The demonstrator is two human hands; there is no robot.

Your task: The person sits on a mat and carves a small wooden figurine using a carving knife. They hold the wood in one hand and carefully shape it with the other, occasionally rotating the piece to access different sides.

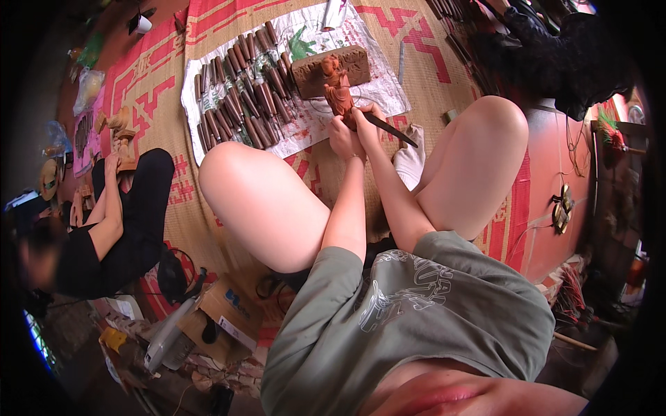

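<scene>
A small reddish-brown carved wooden figurine stands tilted in front of my crossed legs. My left hand is closed round its lower end. My right hand is closed beside it, gripping a long dark tapering hand tool whose narrow end points down to the right. The tool's other end is hidden by my fingers, so whether it touches the figurine I cannot tell. Just behind the figurine lies a brown rectangular block, on a white printed sheet.
Many wooden-handled carving tools lie in rows on the sheet, over a red-patterned straw mat. A thin metal bar lies to the right. On the left, another person's hand holds a pale wood carving. A cardboard box stands lower left.
</scene>
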